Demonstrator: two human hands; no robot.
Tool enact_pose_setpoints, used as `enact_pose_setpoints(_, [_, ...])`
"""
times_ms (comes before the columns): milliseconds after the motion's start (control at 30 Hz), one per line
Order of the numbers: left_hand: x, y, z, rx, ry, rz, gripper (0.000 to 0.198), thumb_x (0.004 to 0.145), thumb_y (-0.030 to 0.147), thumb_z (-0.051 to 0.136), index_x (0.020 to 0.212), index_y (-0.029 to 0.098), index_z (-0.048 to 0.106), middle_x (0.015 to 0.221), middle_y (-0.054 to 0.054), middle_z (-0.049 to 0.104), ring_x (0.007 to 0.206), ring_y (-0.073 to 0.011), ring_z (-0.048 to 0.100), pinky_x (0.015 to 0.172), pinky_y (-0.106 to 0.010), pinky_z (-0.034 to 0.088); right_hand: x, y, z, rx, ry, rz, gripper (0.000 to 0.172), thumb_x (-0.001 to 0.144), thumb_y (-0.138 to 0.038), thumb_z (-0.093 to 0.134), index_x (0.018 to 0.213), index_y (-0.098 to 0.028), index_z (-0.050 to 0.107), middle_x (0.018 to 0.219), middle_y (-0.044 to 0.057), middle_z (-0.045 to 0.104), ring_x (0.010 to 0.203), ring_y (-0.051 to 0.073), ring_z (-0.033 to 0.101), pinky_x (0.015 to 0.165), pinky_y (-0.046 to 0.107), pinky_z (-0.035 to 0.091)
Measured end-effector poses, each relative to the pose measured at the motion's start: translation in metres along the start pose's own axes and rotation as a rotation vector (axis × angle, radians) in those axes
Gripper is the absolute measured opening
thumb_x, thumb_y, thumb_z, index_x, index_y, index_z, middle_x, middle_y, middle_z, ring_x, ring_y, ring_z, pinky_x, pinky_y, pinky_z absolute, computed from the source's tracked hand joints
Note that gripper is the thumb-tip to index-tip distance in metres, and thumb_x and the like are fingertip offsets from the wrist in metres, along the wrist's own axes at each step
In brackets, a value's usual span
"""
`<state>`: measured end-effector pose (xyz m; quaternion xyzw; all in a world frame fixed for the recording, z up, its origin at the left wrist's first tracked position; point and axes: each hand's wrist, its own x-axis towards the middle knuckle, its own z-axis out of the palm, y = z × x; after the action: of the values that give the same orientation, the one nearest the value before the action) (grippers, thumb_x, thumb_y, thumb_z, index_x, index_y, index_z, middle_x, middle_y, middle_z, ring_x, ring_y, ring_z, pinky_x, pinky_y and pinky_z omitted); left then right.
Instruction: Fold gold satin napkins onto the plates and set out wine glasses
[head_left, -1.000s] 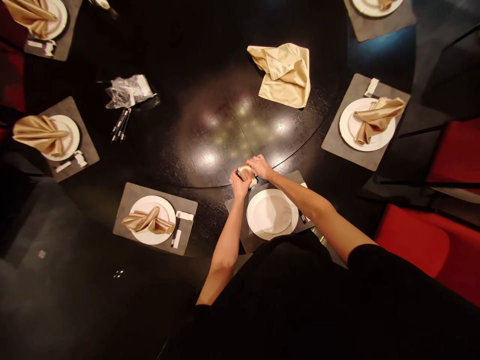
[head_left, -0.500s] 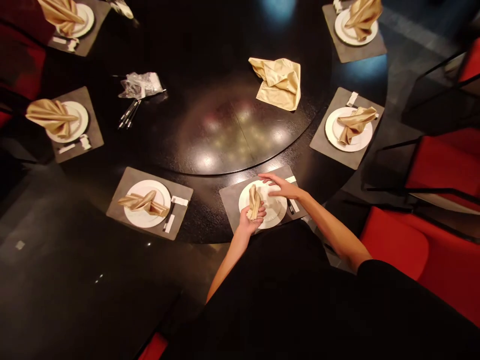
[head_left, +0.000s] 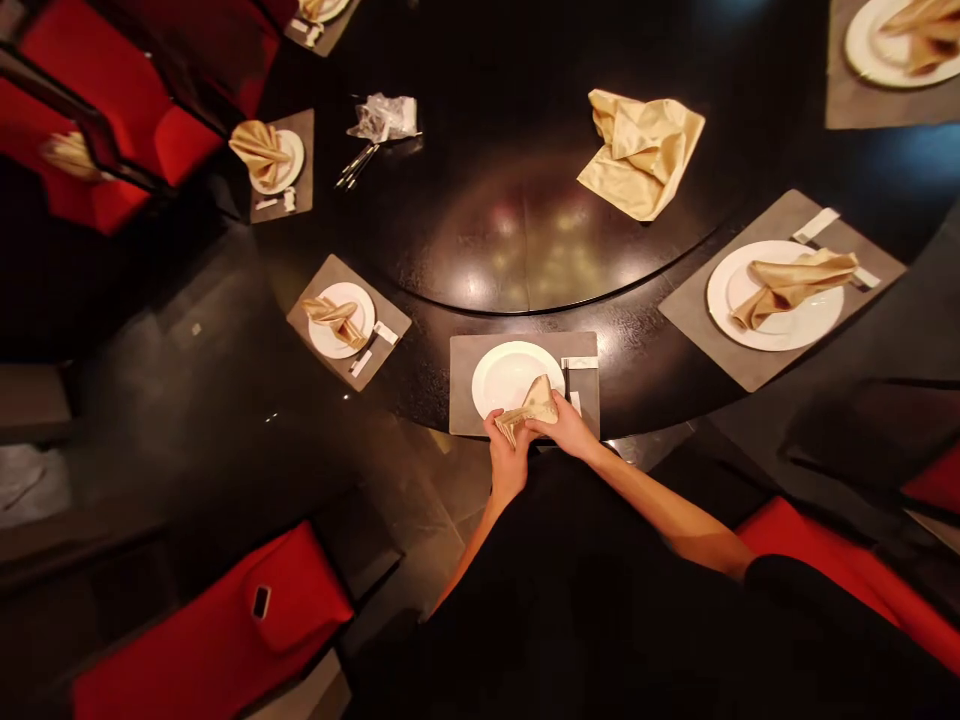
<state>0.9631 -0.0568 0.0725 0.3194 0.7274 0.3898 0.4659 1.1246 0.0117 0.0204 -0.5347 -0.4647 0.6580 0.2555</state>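
Note:
A folded gold napkin [head_left: 534,405] sits at the near edge of a white plate [head_left: 506,375] on a grey placemat [head_left: 465,385] in front of me. My left hand [head_left: 506,455] grips the napkin's left end. My right hand [head_left: 566,430] is closed on its right side. Cutlery and a white rest [head_left: 577,365] lie on the mat right of the plate.
The round black table [head_left: 487,150] has a raised centre disc with a loose gold napkin [head_left: 641,150], a plastic wrapper [head_left: 382,115] and pens. Other set places with napkins on plates lie left [head_left: 341,320] and right [head_left: 776,295]. Red chairs [head_left: 210,630] surround the table.
The napkin came from the table's centre edge down onto the plate. Both hands now hold it at the plate's near rim; my right hand closed on it. The view has shifted right.

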Motion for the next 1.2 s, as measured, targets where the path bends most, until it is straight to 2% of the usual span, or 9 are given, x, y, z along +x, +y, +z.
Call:
enact_pose_setpoints(100, [-0.016,-0.002,0.016,0.272,0.11,0.062,0.043,0.106,0.053,0.054,0.141,0.028,0.05,0.126,-0.013,0.072,0.115,-0.029,0.072,0.103,-0.041,0.054,-0.013,0.01,-0.011,-0.042,-0.043,0.048,0.043,0.097,-0.068,0.062,0.108,-0.026,0.063,0.097,0.004,0.072,0.086,0.024,0.069,0.078,0.037,0.059])
enact_pose_setpoints(200, [-0.024,-0.003,0.025,0.306,0.09,0.087,0.04,0.111,0.052,0.042,0.141,0.028,0.053,0.128,-0.012,0.072,0.111,-0.0273,0.072,0.098,-0.039,0.054,-0.021,0.019,-0.02,-0.172,0.039,-0.027,0.046,0.105,-0.068,0.04,0.095,-0.028,0.06,0.088,0.006,0.069,0.086,0.028,0.069,0.08,0.039,0.057])
enact_pose_setpoints(267, [-0.027,-0.005,0.028,0.302,0.086,0.079,0.042,0.112,0.054,0.038,0.14,0.027,0.054,0.126,-0.01,0.073,0.106,-0.0254,0.072,0.094,-0.036,0.055,-0.021,0.029,-0.026,-0.293,0.076,-0.118,0.042,0.104,-0.066,0.041,0.099,-0.029,0.061,0.09,0.009,0.07,0.091,0.031,0.071,0.083,0.041,0.056])
enact_pose_setpoints(367, [-0.022,-0.011,0.029,0.389,0.097,0.096,0.042,0.113,0.053,0.034,0.137,0.026,0.056,0.12,-0.009,0.074,0.103,-0.025,0.072,0.091,-0.035,0.055,-0.014,0.05,-0.035,-0.336,0.034,-0.176,0.043,0.105,-0.061,0.041,0.122,-0.026,0.062,0.094,0.009,0.073,0.092,0.032,0.073,0.083,0.04,0.056])
enact_pose_setpoints(467, [0.0,-0.017,0.024,0.629,0.059,0.181,0.043,0.114,0.047,0.033,0.143,0.023,0.055,0.13,-0.014,0.072,0.111,-0.0282,0.072,0.096,-0.038,0.054,-0.003,0.076,-0.05,-0.307,0.048,-0.121,0.045,0.104,-0.055,0.042,0.131,-0.023,0.06,0.091,0.005,0.073,0.085,0.027,0.072,0.084,0.038,0.055])
enact_pose_setpoints(567, [0.035,-0.019,0.023,0.928,-0.029,0.208,0.047,0.114,0.042,0.033,0.149,0.019,0.054,0.141,-0.02,0.066,0.11,-0.0307,0.073,0.093,-0.039,0.055,0.003,0.101,-0.07,-0.359,0.04,-0.05,0.032,0.098,-0.047,0.049,0.113,-0.023,0.066,0.089,0.005,0.074,0.082,0.024,0.071,0.085,0.036,0.054])
enact_pose_setpoints(700, [0.075,-0.019,0.039,1.204,-0.13,0.206,0.048,0.114,0.038,0.031,0.149,0.015,0.055,0.135,-0.023,0.065,0.098,-0.0282,0.075,0.088,-0.039,0.057,-0.003,0.122,-0.094,-0.392,0.022,-0.007,0.023,0.094,-0.039,0.053,0.103,-0.024,0.068,0.088,0.005,0.075,0.081,0.023,0.071,0.082,0.034,0.054])
enact_pose_setpoints(933, [0.099,-0.026,0.07,1.245,-0.057,0.222,0.05,0.112,0.036,0.033,0.148,0.011,0.056,0.135,-0.025,0.064,0.099,-0.0276,0.075,0.087,-0.038,0.059,-0.025,0.149,-0.122,-0.367,0.091,0.034,0.022,0.092,-0.039,0.056,0.099,-0.024,0.071,0.088,0.005,0.076,0.081,0.024,0.072,0.081,0.034,0.055])
enact_pose_setpoints(1200, [0.101,-0.023,0.078,1.178,-0.077,0.218,0.054,0.111,0.035,0.038,0.157,0.012,0.053,0.138,-0.029,0.063,0.105,-0.0309,0.075,0.093,-0.043,0.058,-0.033,0.179,-0.143,-0.38,0.098,0.101,0.021,0.091,-0.035,0.056,0.099,-0.023,0.071,0.09,0.006,0.078,0.083,0.024,0.073,0.083,0.035,0.055])
